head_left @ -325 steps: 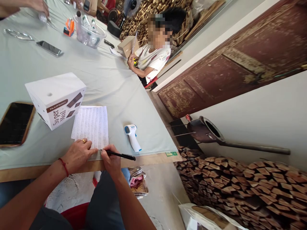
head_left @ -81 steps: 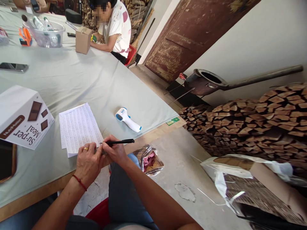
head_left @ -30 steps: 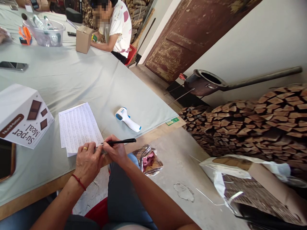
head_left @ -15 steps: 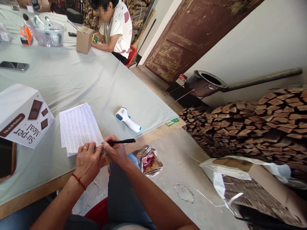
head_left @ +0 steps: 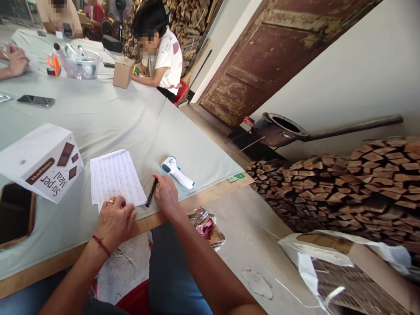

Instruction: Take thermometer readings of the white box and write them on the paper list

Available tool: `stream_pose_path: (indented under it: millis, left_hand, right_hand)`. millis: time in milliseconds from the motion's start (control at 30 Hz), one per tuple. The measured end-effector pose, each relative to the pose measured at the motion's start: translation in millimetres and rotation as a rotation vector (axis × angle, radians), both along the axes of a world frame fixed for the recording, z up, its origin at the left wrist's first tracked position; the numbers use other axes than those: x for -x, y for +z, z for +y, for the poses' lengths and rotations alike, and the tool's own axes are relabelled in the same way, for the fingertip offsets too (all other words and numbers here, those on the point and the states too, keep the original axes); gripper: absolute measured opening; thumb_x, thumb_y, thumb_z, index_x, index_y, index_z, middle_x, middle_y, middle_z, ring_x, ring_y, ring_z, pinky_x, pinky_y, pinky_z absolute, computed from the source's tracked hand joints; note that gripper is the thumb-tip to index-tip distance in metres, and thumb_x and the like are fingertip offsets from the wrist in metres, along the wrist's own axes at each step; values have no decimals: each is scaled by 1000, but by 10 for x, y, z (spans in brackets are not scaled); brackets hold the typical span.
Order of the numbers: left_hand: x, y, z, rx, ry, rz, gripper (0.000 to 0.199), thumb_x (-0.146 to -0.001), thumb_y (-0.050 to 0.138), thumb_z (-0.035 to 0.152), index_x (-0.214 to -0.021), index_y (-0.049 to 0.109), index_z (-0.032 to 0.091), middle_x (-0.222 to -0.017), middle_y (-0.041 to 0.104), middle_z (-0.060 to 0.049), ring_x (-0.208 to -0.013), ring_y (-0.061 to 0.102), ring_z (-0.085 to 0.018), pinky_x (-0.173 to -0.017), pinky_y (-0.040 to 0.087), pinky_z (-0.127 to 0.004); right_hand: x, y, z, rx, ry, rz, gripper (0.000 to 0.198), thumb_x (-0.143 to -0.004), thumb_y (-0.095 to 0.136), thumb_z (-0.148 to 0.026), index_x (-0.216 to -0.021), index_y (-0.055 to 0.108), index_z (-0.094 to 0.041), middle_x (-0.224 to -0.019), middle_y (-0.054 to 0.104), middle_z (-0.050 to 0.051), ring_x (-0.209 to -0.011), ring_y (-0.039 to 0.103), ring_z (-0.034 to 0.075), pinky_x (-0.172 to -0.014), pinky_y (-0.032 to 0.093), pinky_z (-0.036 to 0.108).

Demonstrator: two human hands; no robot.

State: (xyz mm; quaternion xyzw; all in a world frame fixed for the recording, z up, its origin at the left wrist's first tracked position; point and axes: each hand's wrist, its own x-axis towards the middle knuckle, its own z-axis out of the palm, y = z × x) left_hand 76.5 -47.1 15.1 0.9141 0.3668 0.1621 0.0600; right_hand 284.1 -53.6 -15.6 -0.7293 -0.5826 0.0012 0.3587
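Several handwritten sheets of paper (head_left: 116, 179) lie on the cloth in front of me. My left hand (head_left: 115, 220) rests on their lower edge, fingers slightly bent and apart, a ring on one finger. Right of the sheets, my right hand (head_left: 166, 194) has curled fingers at the upper end of a black pen (head_left: 151, 192), which points back toward me near the paper's corner. Just beyond that hand a white and blue infrared thermometer (head_left: 178, 172) lies on the table.
A white printed box (head_left: 49, 162) and a dark phone (head_left: 16, 214) lie left; another phone (head_left: 36, 101) is farther off. A plastic basket (head_left: 82, 68) and cardboard box (head_left: 123, 73) stand at the back, near seated people. Stacked firewood (head_left: 344, 188) lines the right.
My right hand has turned the pen from pointing right to lying along the paper's side, and has moved off the sheet. The view has shifted, showing more people at the back.
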Motion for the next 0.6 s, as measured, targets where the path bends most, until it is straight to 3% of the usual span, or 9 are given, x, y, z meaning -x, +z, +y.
stream_pose_path:
  millis: [133,333,400,500,600]
  left_hand:
    - [157,21,132,-34,55,-147,24,-94,53,27,-77,68,21,-83,63,-5,-77,58,-19,-72,46,-34]
    - [506,327,316,-401,261,-640,3,-92,58,22,-94,59,21,-97,57,-7,-95,59,-21,-87,50,-38]
    - [654,409,357,-506,414,-681,22,-88,64,25,-108,56,20,-109,51,-10,-108,54,-26,-93,48,-45]
    - [883,436,435,-570,651,-715,68,-78,76,36,-133,42,16,-130,38,-17,-125,41,-37,-99,43,-55]
    - [1067,410,567,-433,709,-776,95,-69,80,45,-142,27,15,-140,32,-20,-130,35,-45,-97,43,-60]
  right_hand:
    - [95,50,246,105,-63,-104,28,-81,55,-13,-103,71,-18,-85,70,10,-80,62,24,-76,46,35]
    - [139,26,264,21,-47,-51,29,-83,56,-24,-110,68,-19,-78,68,5,-75,61,22,-73,45,33]
    - [7,5,210,-17,-89,-70,32,-84,56,-26,-114,66,-17,-87,68,8,-83,61,23,-78,45,35]
    - [-254,-2,127,10,-268,-165,41,-82,59,-26,-122,61,-16,-113,64,16,-104,57,30,-88,43,41]
    - [-465,50,62,230,-406,-233,46,-84,60,-29,-127,57,-15,-123,59,21,-111,54,34,-91,40,45]
